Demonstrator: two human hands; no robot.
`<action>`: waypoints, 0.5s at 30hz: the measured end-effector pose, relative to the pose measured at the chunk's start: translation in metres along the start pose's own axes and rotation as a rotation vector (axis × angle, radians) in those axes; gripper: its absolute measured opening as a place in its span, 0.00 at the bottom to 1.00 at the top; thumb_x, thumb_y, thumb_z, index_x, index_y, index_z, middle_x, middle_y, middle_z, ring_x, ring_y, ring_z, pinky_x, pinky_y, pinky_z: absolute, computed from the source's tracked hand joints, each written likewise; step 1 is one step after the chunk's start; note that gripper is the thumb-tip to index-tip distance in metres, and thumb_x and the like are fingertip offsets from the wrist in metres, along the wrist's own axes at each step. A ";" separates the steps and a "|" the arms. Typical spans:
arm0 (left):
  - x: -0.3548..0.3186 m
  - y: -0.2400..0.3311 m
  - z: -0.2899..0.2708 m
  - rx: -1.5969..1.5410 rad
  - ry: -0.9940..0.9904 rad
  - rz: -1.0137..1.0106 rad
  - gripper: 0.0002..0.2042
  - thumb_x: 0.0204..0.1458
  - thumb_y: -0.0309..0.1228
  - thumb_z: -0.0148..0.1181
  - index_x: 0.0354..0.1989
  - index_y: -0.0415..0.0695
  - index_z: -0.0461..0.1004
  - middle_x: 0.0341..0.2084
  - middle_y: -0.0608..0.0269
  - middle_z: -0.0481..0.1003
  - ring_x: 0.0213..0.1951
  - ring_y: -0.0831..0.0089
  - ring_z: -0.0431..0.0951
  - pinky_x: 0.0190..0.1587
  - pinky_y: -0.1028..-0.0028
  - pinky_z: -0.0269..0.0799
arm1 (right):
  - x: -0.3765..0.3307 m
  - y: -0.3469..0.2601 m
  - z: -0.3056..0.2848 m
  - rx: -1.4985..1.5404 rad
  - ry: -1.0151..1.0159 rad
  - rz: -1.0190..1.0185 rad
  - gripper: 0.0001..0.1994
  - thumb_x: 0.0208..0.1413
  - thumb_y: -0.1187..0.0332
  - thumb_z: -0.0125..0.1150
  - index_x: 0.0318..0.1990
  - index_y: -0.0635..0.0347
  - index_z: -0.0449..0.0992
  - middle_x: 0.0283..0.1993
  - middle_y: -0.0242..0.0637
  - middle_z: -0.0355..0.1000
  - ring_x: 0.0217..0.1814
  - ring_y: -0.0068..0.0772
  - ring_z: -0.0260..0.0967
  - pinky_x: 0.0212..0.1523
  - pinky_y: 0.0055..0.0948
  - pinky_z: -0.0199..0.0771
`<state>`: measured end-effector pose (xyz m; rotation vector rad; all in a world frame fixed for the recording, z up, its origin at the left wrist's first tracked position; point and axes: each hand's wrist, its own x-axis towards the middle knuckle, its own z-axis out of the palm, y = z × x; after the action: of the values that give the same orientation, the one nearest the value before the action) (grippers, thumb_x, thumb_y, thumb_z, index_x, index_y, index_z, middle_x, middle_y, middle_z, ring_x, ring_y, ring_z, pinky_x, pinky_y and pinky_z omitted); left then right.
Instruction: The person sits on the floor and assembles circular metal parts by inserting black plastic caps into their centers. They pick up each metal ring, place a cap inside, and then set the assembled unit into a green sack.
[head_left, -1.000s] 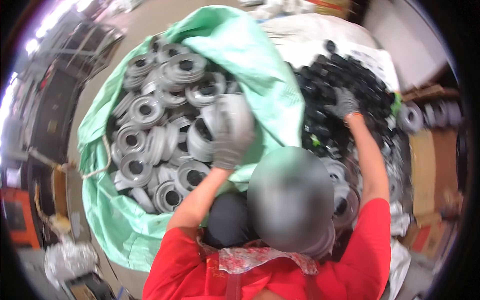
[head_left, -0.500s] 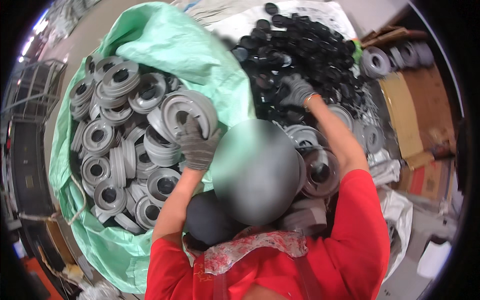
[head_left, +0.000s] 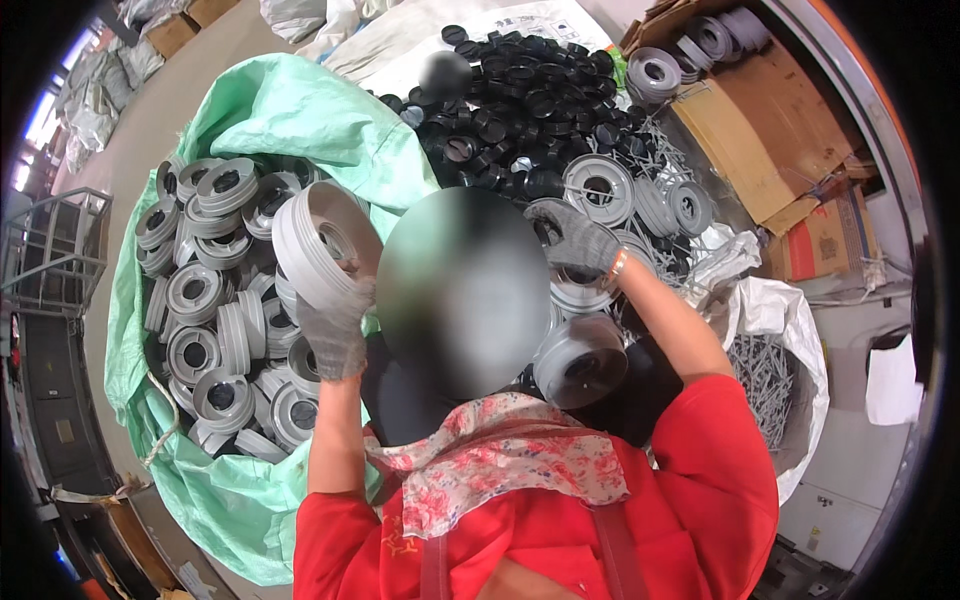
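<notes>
Two gloved hands are working: the left hand [head_left: 335, 335] is gripping a grey plastic spool [head_left: 322, 243], fingers closed on its rim, holding it tilted over the green sack [head_left: 300, 110] full of grey spools [head_left: 205, 330]. The right hand [head_left: 575, 238] is curling loosely onto the pile of black caps [head_left: 520, 90], grip unclear.

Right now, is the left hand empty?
No, the gloved left hand grips a grey plastic spool by its rim, above the green sack of spools.
</notes>
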<state>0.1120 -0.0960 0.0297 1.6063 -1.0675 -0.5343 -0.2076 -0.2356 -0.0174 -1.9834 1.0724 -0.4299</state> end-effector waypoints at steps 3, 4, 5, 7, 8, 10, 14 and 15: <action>-0.041 0.051 0.009 -0.214 -0.135 -0.007 0.20 0.42 0.28 0.66 0.44 0.37 0.71 0.36 0.62 0.76 0.36 0.74 0.75 0.40 0.75 0.72 | -0.042 -0.055 -0.005 -0.040 0.253 -0.165 0.33 0.33 0.62 0.69 0.53 0.57 0.67 0.47 0.42 0.69 0.50 0.39 0.67 0.50 0.33 0.68; -0.053 0.067 0.012 -0.235 -0.211 -0.062 0.20 0.42 0.28 0.66 0.45 0.37 0.70 0.36 0.62 0.76 0.36 0.75 0.75 0.40 0.76 0.72 | -0.053 -0.075 -0.001 0.196 0.223 -0.052 0.33 0.33 0.62 0.69 0.53 0.56 0.67 0.48 0.42 0.67 0.51 0.37 0.66 0.51 0.32 0.67; -0.063 0.077 0.017 -0.260 -0.291 -0.116 0.21 0.42 0.28 0.66 0.46 0.37 0.70 0.37 0.61 0.75 0.37 0.75 0.75 0.39 0.76 0.72 | -0.060 -0.081 0.005 0.195 0.245 -0.149 0.33 0.34 0.62 0.69 0.54 0.55 0.66 0.51 0.42 0.66 0.50 0.37 0.66 0.52 0.33 0.66; -0.079 0.064 0.031 -0.496 -0.341 -0.232 0.22 0.42 0.28 0.66 0.47 0.37 0.69 0.37 0.60 0.75 0.37 0.75 0.75 0.39 0.76 0.72 | -0.073 -0.109 0.012 0.026 0.260 -0.279 0.34 0.35 0.61 0.68 0.54 0.55 0.65 0.53 0.44 0.64 0.52 0.41 0.64 0.53 0.35 0.65; -0.087 0.060 0.036 -0.603 -0.403 -0.321 0.21 0.43 0.28 0.66 0.46 0.36 0.69 0.36 0.60 0.75 0.36 0.75 0.75 0.38 0.76 0.72 | -0.078 -0.118 0.018 -0.053 0.257 -0.281 0.34 0.35 0.60 0.69 0.54 0.56 0.65 0.53 0.43 0.65 0.53 0.43 0.64 0.55 0.37 0.64; -0.099 0.057 0.039 -0.683 -0.489 -0.427 0.20 0.43 0.28 0.66 0.45 0.36 0.69 0.37 0.58 0.75 0.34 0.74 0.75 0.36 0.77 0.72 | -0.086 -0.131 0.029 -0.135 0.191 -0.245 0.35 0.36 0.56 0.69 0.55 0.56 0.64 0.53 0.45 0.65 0.56 0.49 0.62 0.57 0.42 0.60; -0.109 0.058 0.037 -0.671 -0.539 -0.402 0.21 0.44 0.30 0.65 0.46 0.35 0.69 0.38 0.58 0.74 0.34 0.74 0.75 0.36 0.77 0.71 | -0.097 -0.130 0.042 -0.223 0.210 -0.278 0.36 0.37 0.53 0.68 0.55 0.58 0.64 0.56 0.51 0.61 0.58 0.54 0.58 0.57 0.45 0.60; -0.109 0.056 0.035 -0.664 -0.566 -0.410 0.21 0.44 0.31 0.65 0.46 0.35 0.69 0.38 0.59 0.74 0.35 0.74 0.74 0.37 0.76 0.71 | -0.100 -0.131 0.041 -0.236 0.201 -0.293 0.35 0.37 0.53 0.68 0.55 0.58 0.64 0.55 0.51 0.61 0.58 0.54 0.58 0.57 0.45 0.60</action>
<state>0.0103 -0.0223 0.0508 1.0840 -0.8118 -1.5122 -0.1700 -0.0945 0.0699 -2.3600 0.9917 -0.6983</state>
